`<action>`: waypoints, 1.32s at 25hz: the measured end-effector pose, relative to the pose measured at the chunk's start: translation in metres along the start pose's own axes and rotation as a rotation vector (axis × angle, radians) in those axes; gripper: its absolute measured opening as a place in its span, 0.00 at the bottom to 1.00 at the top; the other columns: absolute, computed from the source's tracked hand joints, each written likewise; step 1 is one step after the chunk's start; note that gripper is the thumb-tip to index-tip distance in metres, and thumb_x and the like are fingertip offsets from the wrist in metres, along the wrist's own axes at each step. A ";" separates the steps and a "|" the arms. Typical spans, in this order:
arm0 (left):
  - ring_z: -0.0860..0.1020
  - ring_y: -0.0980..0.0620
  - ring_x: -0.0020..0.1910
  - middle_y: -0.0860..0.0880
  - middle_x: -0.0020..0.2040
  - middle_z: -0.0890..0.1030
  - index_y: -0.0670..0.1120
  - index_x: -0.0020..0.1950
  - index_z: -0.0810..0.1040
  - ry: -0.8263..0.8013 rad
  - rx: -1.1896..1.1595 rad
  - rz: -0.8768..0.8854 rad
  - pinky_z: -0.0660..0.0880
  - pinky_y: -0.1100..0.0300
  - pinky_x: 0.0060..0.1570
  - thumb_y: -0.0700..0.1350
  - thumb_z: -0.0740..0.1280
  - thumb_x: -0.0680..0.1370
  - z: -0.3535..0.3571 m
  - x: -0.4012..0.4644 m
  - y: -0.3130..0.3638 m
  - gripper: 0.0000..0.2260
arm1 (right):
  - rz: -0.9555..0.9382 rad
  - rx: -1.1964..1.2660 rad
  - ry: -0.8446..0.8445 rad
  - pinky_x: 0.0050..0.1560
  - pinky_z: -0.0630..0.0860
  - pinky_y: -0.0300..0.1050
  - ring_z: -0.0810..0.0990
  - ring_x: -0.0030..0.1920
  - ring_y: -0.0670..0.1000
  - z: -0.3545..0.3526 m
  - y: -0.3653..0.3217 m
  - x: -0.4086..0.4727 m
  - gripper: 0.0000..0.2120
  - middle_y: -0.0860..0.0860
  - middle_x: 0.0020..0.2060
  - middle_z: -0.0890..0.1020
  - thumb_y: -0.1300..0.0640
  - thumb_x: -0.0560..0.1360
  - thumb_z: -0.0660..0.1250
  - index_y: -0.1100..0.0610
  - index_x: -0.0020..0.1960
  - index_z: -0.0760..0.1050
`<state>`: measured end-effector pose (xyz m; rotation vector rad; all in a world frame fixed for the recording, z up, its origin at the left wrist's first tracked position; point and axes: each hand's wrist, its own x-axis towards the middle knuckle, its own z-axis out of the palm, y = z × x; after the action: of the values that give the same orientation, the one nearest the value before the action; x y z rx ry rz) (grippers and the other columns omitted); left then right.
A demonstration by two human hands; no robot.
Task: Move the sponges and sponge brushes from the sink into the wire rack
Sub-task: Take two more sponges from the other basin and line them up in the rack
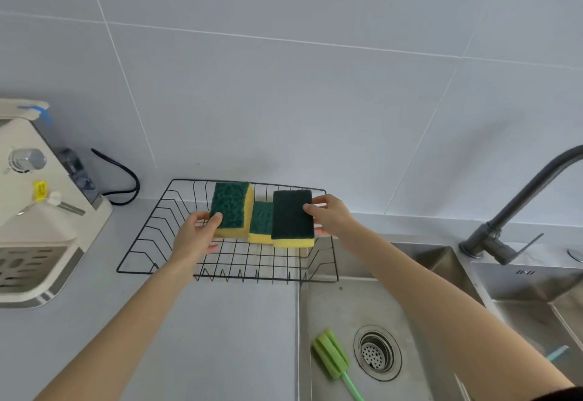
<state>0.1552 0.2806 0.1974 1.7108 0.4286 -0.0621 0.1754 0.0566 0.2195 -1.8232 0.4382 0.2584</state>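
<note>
A black wire rack (151,242) stands on the grey counter left of the sink (362,312). Over the rack, my left hand (197,236) grips a yellow sponge with a green scouring face (232,208). My right hand (331,216) grips a second yellow sponge with a darker green face (291,217). A third sponge (261,224) shows between them, partly hidden; whether it rests in the rack I cannot tell. A green sponge brush (331,355) lies in the sink basin left of the drain (377,353). A pale blue handle (557,353) peeks out beyond my right forearm.
A dark faucet (517,211) rises at the right behind the sink. A white appliance (34,205) with a black cable (126,179) stands at the left on the counter. The tiled wall runs close behind the rack.
</note>
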 end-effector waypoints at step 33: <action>0.76 0.46 0.51 0.41 0.54 0.75 0.43 0.56 0.70 0.054 -0.055 -0.004 0.73 0.57 0.50 0.43 0.62 0.77 -0.058 0.085 -0.020 0.09 | -0.411 -0.842 0.001 0.59 0.72 0.50 0.65 0.65 0.58 0.161 0.002 0.091 0.19 0.59 0.65 0.66 0.55 0.79 0.57 0.61 0.68 0.63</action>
<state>0.2165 0.3593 0.1663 1.6601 0.4698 -0.0067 0.2648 0.1954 0.1348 -2.6790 -0.0885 0.1622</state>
